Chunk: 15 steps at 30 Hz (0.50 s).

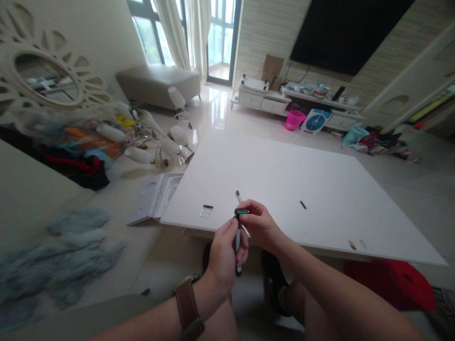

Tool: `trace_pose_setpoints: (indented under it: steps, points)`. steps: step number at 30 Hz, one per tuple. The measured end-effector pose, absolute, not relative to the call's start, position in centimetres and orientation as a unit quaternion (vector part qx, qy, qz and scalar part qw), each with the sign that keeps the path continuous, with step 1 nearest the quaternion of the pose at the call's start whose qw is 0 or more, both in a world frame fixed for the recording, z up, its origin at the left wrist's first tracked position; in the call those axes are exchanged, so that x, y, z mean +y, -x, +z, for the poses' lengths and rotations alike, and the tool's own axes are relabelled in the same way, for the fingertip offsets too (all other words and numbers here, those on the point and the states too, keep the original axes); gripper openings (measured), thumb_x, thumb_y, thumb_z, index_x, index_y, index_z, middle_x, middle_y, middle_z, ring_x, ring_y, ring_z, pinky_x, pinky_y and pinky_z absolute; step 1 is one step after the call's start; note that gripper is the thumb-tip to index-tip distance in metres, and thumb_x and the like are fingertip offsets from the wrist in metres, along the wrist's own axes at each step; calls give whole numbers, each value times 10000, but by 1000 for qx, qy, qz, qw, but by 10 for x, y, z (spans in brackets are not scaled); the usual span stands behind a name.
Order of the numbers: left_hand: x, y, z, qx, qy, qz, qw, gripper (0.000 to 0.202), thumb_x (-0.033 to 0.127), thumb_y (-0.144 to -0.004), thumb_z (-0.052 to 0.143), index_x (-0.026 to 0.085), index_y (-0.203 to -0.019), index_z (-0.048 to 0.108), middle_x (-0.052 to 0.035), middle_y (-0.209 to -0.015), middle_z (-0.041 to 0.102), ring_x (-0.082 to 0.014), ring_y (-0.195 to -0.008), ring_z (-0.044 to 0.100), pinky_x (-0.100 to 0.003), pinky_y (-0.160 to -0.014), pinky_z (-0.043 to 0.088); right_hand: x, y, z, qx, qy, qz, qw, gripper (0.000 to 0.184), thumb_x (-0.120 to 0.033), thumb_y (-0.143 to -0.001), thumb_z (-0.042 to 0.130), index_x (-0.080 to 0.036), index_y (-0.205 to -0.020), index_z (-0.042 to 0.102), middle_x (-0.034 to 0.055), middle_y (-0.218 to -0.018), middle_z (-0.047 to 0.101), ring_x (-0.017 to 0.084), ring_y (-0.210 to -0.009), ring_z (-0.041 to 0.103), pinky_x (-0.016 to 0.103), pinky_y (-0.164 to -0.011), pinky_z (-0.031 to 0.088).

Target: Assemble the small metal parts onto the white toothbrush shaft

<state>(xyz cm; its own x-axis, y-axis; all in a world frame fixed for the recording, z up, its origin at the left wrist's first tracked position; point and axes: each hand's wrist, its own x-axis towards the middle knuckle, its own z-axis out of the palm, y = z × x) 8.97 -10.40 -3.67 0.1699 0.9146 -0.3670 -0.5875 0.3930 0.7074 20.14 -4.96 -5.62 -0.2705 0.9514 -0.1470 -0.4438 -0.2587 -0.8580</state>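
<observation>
Head view: one razor (238, 240), grey-and-black handle, is resting within the left hand (223, 246), whose fingers are clasping it; green-and-black cartridge (242, 211) is projecting above that fist, the right hand (262, 223) pinching its right end; white table (284, 170) is lying beyond, bearing a clear case (206, 212).

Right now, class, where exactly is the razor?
In the head view, the razor is below centre, overlapping the near edge of the white table; the left hand holds its handle, the right hand its blade end.
</observation>
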Motion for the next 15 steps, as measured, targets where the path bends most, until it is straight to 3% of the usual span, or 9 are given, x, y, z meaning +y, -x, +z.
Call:
trace_pose_setpoints:
  steps: [7,15]
  points:
    - [-103,-88,-44,443,-251,499,701,253,460,-891,552,224,-974,513,76,-615,546,-55,-341,359,-159,-316,230,-46,-204,-64,-443,376,640,501,203,-254,-652,874,-195,-772,720,1,-735,704,116,-637,583,232,-572,428]
    - [-102,-89,-48,484,-266,503,665,264,441,-844,603,188,-906,553,48,-632,562,-80,-441,481,-187,-402,334,-53,-211,-63,-547,398,573,463,214,-302,-756,826,-195,-895,703,0,-703,653,106,-523,530,237,-488,425]
